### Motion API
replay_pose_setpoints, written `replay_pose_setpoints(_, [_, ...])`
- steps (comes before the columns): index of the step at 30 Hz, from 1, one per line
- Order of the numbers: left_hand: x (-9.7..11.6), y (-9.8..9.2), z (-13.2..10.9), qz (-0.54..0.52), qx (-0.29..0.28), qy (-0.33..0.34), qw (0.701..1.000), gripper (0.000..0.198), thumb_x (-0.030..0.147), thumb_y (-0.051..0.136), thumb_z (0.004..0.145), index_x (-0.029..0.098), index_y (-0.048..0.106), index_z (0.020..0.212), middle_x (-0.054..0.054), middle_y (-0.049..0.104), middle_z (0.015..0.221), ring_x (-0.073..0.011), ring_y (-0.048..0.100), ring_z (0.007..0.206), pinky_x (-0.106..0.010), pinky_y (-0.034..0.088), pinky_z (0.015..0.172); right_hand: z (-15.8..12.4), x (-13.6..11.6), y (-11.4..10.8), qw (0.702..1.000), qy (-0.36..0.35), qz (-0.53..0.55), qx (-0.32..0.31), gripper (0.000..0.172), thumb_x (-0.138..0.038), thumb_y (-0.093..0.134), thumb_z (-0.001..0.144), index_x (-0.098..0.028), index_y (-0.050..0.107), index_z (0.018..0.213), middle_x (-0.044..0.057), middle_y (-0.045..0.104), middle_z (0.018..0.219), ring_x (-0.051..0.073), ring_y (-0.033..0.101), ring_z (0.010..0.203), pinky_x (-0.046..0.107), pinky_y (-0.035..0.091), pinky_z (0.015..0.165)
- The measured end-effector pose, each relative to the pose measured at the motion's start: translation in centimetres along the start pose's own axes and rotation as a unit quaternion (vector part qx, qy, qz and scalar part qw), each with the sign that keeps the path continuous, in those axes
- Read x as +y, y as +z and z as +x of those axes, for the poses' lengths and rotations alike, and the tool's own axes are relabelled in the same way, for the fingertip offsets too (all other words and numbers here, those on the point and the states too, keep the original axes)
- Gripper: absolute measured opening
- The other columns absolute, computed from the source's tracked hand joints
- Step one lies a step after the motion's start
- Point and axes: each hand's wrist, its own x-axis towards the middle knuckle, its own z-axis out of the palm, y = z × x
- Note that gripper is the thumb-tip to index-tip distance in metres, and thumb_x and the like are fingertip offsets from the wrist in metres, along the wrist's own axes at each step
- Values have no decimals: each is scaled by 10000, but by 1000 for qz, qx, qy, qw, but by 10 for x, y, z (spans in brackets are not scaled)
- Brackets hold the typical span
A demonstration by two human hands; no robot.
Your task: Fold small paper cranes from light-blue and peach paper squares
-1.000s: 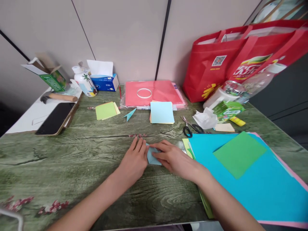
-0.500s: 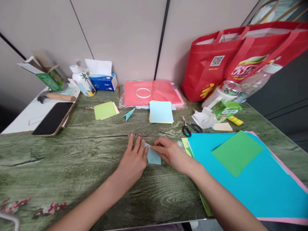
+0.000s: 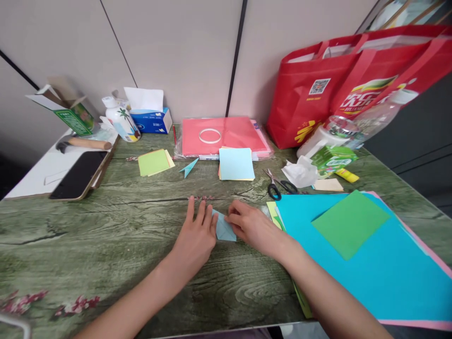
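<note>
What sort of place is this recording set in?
Likely a craft desk against office-style partition panels: coloured sheets and scissors lie on the table, and the left hand and right hand rest on a folded paper.

Red shopping bag (image 3: 300, 113): QR code (image 3: 319, 86) on a white square, upper front. White lettering (image 3: 367, 100) to its right, illegible. No other readable text.
</note>
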Motion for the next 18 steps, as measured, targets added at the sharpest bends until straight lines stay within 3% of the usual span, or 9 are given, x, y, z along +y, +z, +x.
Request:
replay_pose_setpoints(6, [-1, -2, 1, -6, -3, -3, 1000, 403, 143, 473, 792, 56, 585, 1169, -194, 581, 1208, -394, 476, 1149, -651, 225, 997, -4, -3, -9, 997, 49, -10, -51, 139, -95, 534, 811, -141, 661, 780, 85, 554, 919, 163, 555, 791, 263, 421, 673])
replay_pose_setpoints(18, [-1, -1, -1, -2, -9, -8, 1000, 390, 155, 458, 807, 59, 592, 1160, -196, 579, 1208, -384, 509, 1111, -633, 239, 991, -12, -1, -21, 989, 102, -37, -96, 223, -69, 533, 757, -145, 615, 563, 42, 583, 704, 121, 532, 575, 236, 300, 529])
